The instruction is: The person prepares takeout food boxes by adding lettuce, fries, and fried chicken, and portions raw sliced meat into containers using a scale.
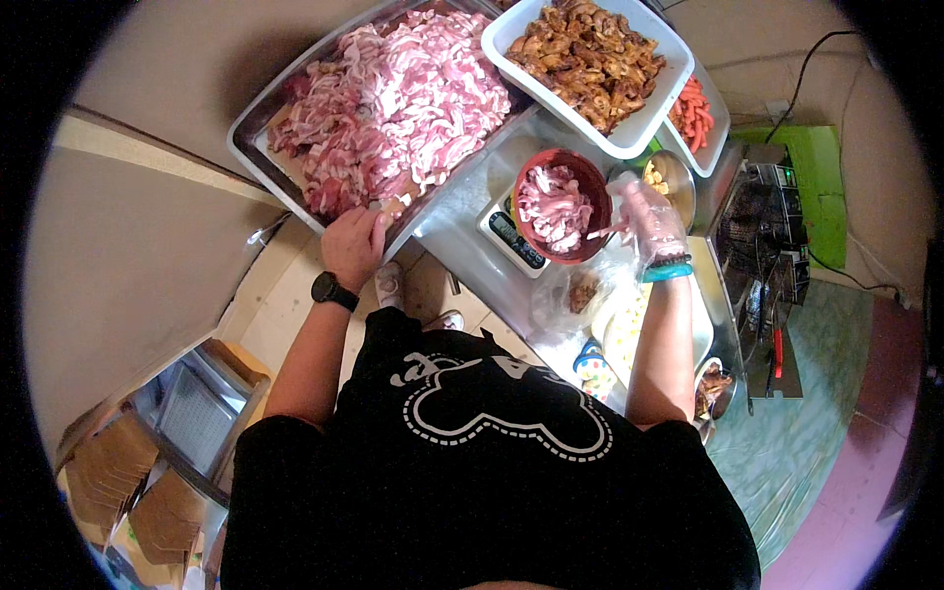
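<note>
My left hand (352,240), wearing no glove, grips the near rim of a large metal tray (402,240) heaped with sliced raw meat (413,88). At the right edge of a reddish-brown bowl (525,240), my right hand (649,221) in a clear plastic glove pinches a strip of raw meat (606,231). More raw meat slices (554,206) lie in that bowl, which rests on a digital kitchen scale (509,236). Below the right hand a clear plastic bag (549,295) with something brown inside sits on the metal table (472,258).
Beyond the bowl stands a white tub (627,147) of browned meat pieces, partly over another tub (719,140) with red strips. A metal bowl (686,177) with yellowish pieces is behind the glove. Electrical equipment (759,214) with cables stands at the right; a wall (147,214) bounds the left.
</note>
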Demonstrator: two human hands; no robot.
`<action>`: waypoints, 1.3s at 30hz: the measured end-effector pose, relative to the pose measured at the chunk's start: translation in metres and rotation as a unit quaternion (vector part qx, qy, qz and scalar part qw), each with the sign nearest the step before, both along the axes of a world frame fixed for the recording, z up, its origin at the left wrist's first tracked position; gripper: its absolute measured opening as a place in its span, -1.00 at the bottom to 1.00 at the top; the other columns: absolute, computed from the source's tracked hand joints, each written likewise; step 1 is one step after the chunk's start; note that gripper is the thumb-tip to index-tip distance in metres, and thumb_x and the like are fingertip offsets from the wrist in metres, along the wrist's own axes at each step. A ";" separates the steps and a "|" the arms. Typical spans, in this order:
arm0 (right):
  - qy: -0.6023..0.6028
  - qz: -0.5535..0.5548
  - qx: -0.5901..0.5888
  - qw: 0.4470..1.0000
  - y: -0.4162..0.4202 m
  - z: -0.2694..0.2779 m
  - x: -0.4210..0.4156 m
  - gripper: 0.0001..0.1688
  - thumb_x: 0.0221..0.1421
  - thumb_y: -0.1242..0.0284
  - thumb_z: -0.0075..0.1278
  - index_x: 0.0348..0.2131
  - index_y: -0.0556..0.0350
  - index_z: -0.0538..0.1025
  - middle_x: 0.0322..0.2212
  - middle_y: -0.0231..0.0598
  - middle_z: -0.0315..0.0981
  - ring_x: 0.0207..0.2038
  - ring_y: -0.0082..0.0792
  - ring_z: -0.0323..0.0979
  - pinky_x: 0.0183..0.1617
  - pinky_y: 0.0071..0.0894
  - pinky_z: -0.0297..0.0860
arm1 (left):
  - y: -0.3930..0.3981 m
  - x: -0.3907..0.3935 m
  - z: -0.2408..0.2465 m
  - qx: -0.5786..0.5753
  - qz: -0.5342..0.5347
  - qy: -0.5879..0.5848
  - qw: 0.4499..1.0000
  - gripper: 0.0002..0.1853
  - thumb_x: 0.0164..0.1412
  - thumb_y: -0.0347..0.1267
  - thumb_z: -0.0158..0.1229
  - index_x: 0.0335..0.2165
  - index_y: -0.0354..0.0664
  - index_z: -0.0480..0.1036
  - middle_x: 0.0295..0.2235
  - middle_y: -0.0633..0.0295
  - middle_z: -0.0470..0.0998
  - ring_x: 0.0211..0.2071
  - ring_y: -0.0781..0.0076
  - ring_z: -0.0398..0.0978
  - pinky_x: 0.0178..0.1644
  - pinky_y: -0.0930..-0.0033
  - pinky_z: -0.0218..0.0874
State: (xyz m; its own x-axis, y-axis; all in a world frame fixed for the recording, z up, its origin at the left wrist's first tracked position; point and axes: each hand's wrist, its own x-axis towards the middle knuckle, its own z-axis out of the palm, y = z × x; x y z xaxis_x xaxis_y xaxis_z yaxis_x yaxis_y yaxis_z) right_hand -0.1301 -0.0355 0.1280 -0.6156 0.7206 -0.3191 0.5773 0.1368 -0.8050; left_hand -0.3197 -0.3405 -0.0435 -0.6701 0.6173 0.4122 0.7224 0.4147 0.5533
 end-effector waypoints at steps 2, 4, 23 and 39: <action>-0.023 -0.016 0.047 0.998 -0.002 0.007 0.002 -0.36 0.06 -0.07 -0.20 -0.36 0.17 0.50 -0.60 -0.31 0.33 -0.51 -0.47 0.31 -0.46 -0.47 0.29 | 0.000 -0.001 -0.002 0.000 -0.005 0.001 1.000 -0.89 0.03 -0.37 0.04 -0.51 -0.18 0.41 -0.61 0.16 0.36 -0.54 0.16 0.38 -0.47 0.23 0.21; 0.002 -0.044 0.045 0.998 0.004 0.005 0.005 -0.32 0.06 -0.10 -0.24 -0.38 0.19 0.49 -0.65 -0.34 0.29 -0.58 -0.50 0.27 -0.51 -0.50 0.25 | 0.000 -0.001 -0.003 0.008 -0.011 -0.001 1.000 -0.89 0.03 -0.37 0.04 -0.52 -0.19 0.41 -0.61 0.16 0.36 -0.54 0.17 0.38 -0.47 0.23 0.21; 0.184 0.106 -0.045 0.976 -0.034 0.058 -0.076 -0.71 -0.02 0.45 -0.12 -0.23 0.14 0.38 -0.47 -0.38 0.42 -0.43 -0.51 0.41 -0.42 -0.64 0.24 | 0.000 -0.002 -0.005 0.011 -0.007 -0.002 1.000 -0.91 0.01 -0.40 0.04 -0.49 -0.19 0.42 -0.60 0.14 0.37 -0.53 0.15 0.38 -0.47 0.22 0.21; -0.100 0.010 0.248 0.964 0.003 -0.016 0.015 -0.47 0.15 0.13 -0.20 -0.03 0.12 0.35 -0.34 -0.22 0.46 -0.60 -0.57 0.37 -0.57 -0.59 0.30 | -0.002 0.000 0.003 -0.012 -0.013 -0.033 0.999 -0.87 0.05 -0.39 0.01 -0.53 -0.20 0.43 -0.58 0.10 0.41 -0.52 0.12 0.40 -0.43 0.22 0.23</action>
